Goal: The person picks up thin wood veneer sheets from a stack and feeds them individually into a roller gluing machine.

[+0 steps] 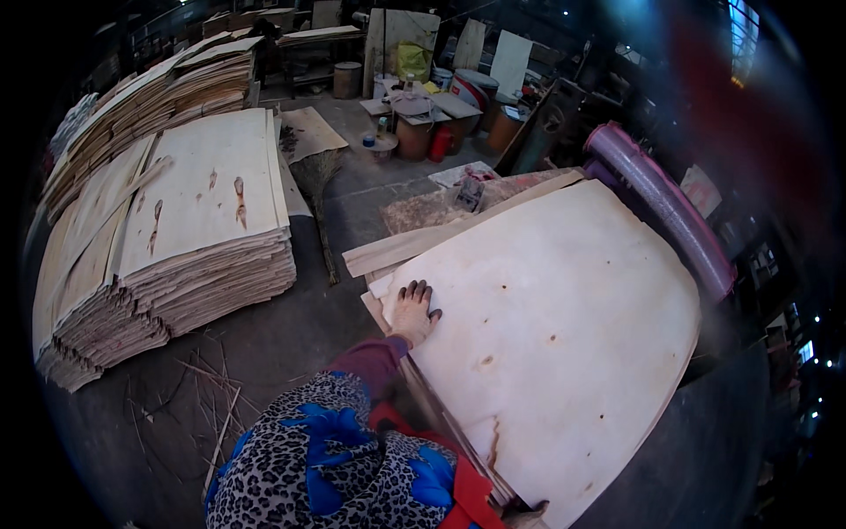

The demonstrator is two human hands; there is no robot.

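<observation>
Head view: outspread left hand touches wood sheet.

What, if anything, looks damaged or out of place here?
The pale veneer sheet under the left hand has a jagged brownish line near its lower-left edge, possibly a tear, unlike its small round knots. Thin sticks also lie strewn across the floor, like loose debris.

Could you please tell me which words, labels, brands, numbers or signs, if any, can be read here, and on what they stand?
None can be read with certainty.
Red-and-white drum: markings too small and blurred to read.
Pale sheet with reddish marks, beside the pink roll: too blurred to tell whether they are letters.
Large wood sheet under the left hand: knots, no visible lettering.
</observation>
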